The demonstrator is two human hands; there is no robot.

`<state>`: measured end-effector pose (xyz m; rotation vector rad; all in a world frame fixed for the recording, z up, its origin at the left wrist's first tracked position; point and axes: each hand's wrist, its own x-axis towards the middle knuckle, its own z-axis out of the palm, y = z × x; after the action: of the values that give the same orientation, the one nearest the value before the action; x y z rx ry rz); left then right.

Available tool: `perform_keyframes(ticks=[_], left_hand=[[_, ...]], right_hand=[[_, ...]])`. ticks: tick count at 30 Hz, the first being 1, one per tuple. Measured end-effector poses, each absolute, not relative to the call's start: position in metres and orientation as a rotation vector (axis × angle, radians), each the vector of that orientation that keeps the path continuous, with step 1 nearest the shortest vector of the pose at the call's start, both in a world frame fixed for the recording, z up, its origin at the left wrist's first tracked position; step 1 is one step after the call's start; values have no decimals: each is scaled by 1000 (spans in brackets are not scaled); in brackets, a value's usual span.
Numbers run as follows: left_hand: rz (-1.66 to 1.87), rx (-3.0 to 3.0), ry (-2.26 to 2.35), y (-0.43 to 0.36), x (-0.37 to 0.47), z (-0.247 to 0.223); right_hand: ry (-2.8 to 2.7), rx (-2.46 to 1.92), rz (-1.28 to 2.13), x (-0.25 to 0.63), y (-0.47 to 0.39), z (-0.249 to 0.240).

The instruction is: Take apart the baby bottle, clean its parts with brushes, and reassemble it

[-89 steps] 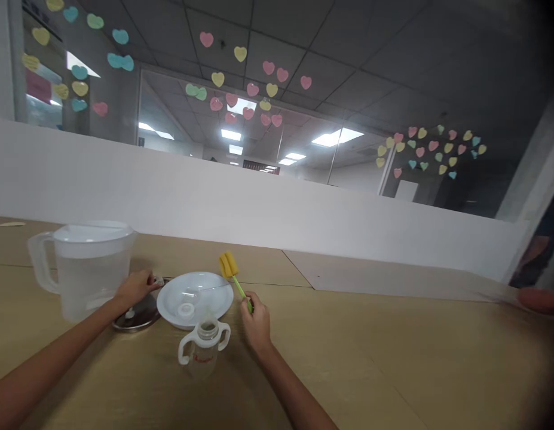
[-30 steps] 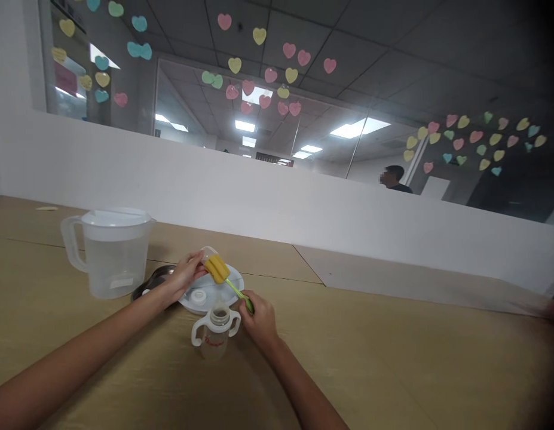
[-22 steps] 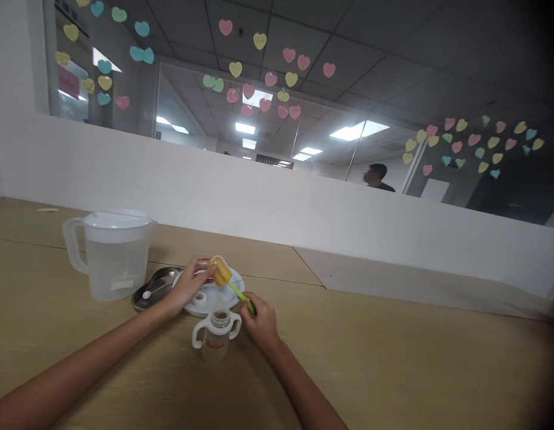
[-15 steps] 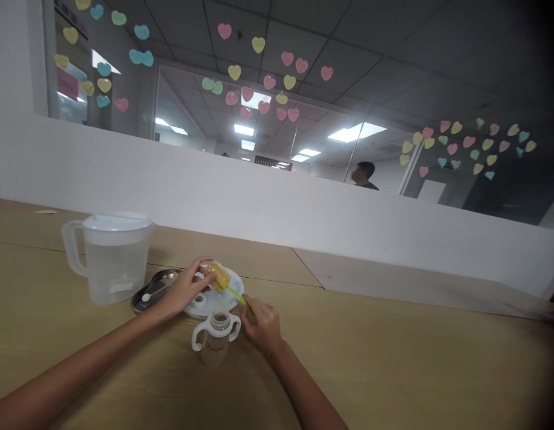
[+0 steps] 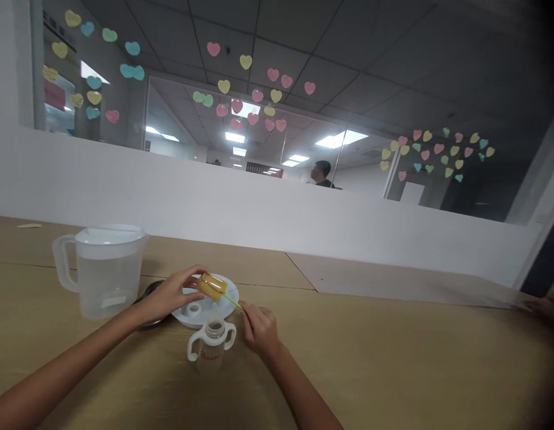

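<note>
Brush (image 5: 232,300), pinched at its near end by the right hand (image 5: 260,327), slanted leftward and away above the plate (image 5: 205,309), its sponge (image 5: 217,289) inside the clear cap (image 5: 206,280) that the nearer left hand (image 5: 174,294) held.

From here I see what looks like an office — a tiled ceiling (image 5: 393,42), bright light panels (image 5: 342,139), heart-shaped notes (image 5: 309,88) on a glass partition (image 5: 357,110) above a white half-wall (image 5: 259,209).

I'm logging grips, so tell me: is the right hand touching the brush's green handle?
Touching. The head view shows the green handle running straight into the right hand, whose fingers close on its end.
</note>
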<state>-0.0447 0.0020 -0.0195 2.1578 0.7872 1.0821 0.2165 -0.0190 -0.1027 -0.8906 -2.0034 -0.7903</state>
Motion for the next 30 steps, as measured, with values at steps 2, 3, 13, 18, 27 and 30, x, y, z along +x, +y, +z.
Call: perform_keyframes(ticks=[2,3,13,18,27,30], left_hand=[[1108,2151,758,5,-49,-23],[1167,2120,775,8,-53,-27],[1964,1948,1629,46,-101,-91],[1587,2262,1763,54,-111,-111],[1240,2299,1731,59,-122,-123],[1236,2316,1630,61,-122,-128]], right_hand=[[-1993,-871,-758,216,-19,-101],[-1979,-865,-745,215,-20,-101],[-1762,-956,-516,216,-14,-103],[-1781,-1026,-501,217,-12,-106],[-1778,-1062,-485,218,-9,-110],[-1784,-1045,-473,217,-9,-110]])
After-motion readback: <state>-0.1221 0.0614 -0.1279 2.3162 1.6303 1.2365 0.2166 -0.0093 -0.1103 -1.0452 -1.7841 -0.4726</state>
